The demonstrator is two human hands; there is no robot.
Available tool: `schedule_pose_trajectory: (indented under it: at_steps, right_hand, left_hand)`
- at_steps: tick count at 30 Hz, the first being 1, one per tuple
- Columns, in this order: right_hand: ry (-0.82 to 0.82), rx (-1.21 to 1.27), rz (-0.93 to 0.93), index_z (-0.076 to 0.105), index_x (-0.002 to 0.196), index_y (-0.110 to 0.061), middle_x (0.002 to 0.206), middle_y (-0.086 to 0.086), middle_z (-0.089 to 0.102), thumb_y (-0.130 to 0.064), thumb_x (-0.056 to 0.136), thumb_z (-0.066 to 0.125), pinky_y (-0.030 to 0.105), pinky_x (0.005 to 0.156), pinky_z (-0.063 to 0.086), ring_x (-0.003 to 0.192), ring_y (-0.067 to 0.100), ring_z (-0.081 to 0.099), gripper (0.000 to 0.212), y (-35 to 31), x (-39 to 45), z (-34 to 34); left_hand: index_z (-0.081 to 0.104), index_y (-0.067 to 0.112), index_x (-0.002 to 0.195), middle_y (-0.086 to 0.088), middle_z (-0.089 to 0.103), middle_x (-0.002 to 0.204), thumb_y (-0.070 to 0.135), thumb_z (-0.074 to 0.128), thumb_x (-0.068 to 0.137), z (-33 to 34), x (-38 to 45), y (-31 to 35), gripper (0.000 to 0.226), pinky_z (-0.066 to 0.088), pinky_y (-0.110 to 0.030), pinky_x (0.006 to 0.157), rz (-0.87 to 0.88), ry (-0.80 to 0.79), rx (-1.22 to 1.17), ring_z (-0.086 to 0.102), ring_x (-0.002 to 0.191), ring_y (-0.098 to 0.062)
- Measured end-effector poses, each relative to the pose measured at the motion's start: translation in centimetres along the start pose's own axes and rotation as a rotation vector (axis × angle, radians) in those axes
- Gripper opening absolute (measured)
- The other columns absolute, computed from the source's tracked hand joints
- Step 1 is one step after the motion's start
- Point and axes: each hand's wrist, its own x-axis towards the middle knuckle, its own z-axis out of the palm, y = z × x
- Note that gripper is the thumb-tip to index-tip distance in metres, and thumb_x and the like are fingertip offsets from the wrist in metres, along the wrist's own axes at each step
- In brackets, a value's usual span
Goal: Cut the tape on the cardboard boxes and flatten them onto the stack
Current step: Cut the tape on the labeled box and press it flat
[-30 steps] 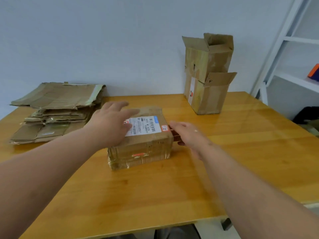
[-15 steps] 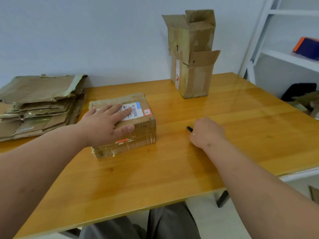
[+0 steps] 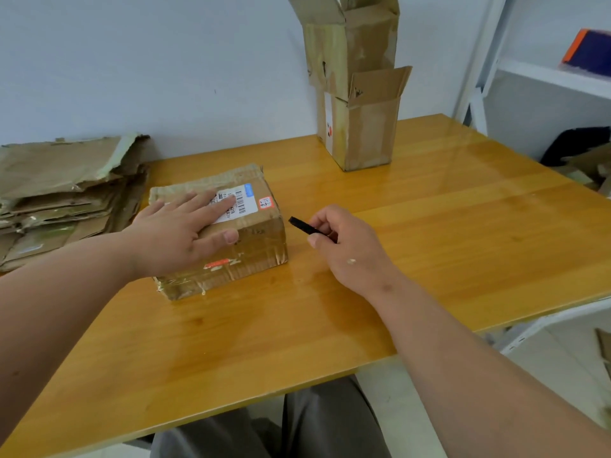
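A taped cardboard box (image 3: pixel 258 246) with a white shipping label lies flat on the wooden table (image 3: pixel 446 226), left of centre. My left hand (image 3: pixel 180 231) presses on its top with straight fingers, thumb against the front face. Just right of the box, my right hand (image 3: pixel 344 246) grips a slim black cutter (image 3: pixel 302 225), whose tip points toward the box's right side without touching it. The stack of flattened cardboard (image 3: pixel 62 190) sits at the table's far left.
Two opened tall boxes (image 3: pixel 358 87), one on top of the other, stand at the back of the table against the wall. A white shelf frame (image 3: pixel 479 71) rises at the right. Loose cardboard lies on the floor beyond the right edge.
My right hand picked the black cutter up from the table and raised it toward the box. My left hand stayed pressed on the box top.
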Motion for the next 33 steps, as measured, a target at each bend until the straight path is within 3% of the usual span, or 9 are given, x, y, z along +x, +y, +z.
schedule_pose_trajectory:
  at_steps: [6,14,18,21,24,28,33]
  right_hand:
    - [0.004,0.065,-0.008,0.065,0.1,-0.023,0.088,-0.01,0.061,-0.015,0.095,0.06,0.029,0.076,0.049,0.084,0.011,0.057,0.01,0.0,0.2,0.4]
    - [-0.006,0.079,-0.038,0.065,0.098,-0.021,0.084,-0.013,0.059,-0.014,0.095,0.06,0.016,0.068,0.044,0.077,0.003,0.053,0.009,0.2,0.5,0.6]
    - [-0.01,0.058,-0.049,0.064,0.093,-0.021,0.084,-0.012,0.059,-0.013,0.096,0.058,0.028,0.071,0.045,0.078,0.011,0.053,0.01,0.6,0.5,0.7]
    - [-0.003,0.021,-0.049,0.065,0.093,-0.015,0.098,-0.004,0.067,-0.011,0.096,0.058,0.036,0.079,0.05,0.09,0.021,0.061,0.008,1.1,0.3,0.9]
    - [0.007,-0.015,-0.071,0.065,0.094,-0.01,0.105,-0.003,0.068,-0.009,0.096,0.058,0.036,0.085,0.051,0.096,0.019,0.062,0.007,1.3,0.2,0.9]
    - [0.017,-0.065,-0.111,0.063,0.091,-0.008,0.101,-0.002,0.068,-0.007,0.096,0.058,0.026,0.071,0.047,0.082,0.012,0.058,0.007,1.7,0.0,1.1]
    - [0.043,-0.111,-0.124,0.061,0.089,-0.012,0.098,0.004,0.069,-0.009,0.096,0.057,0.031,0.068,0.045,0.077,0.018,0.057,0.009,1.8,0.0,1.3]
  left_hand:
    - [-0.005,0.049,0.148,0.012,-0.006,0.161,0.097,-0.015,0.046,0.0,0.2,-0.2,0.113,0.001,-0.046,0.12,0.01,0.0,-0.002,-0.005,0.149,-0.013]
    - [-0.006,0.05,0.148,0.013,-0.006,0.161,0.097,-0.014,0.048,0.3,0.3,-0.5,0.111,0.0,-0.045,0.12,0.01,0.001,-0.007,-0.005,0.149,-0.013]
    - [-0.005,0.051,0.148,0.013,-0.005,0.161,0.097,-0.013,0.049,0.4,0.4,-0.5,0.108,0.0,-0.046,0.12,0.013,0.003,-0.008,-0.005,0.149,-0.013]
    - [-0.004,0.051,0.148,0.013,-0.004,0.161,0.097,-0.014,0.049,0.4,0.5,-0.4,0.11,0.0,-0.047,0.12,0.017,0.008,-0.003,-0.005,0.149,-0.013]
    - [-0.003,0.05,0.149,0.013,-0.004,0.161,0.097,-0.014,0.05,0.4,0.5,-0.4,0.11,0.001,-0.047,0.12,0.022,0.013,0.001,-0.004,0.149,-0.014]
    - [-0.003,0.05,0.148,0.013,-0.004,0.161,0.094,-0.01,0.054,0.4,0.6,-0.5,0.105,0.001,-0.047,0.12,0.02,0.012,0.008,-0.003,0.149,-0.014]
    - [-0.005,0.054,0.145,0.014,-0.004,0.161,0.098,-0.012,0.049,0.4,0.7,-0.6,0.106,0.001,-0.046,0.12,0.026,0.001,-0.007,-0.003,0.149,-0.014]
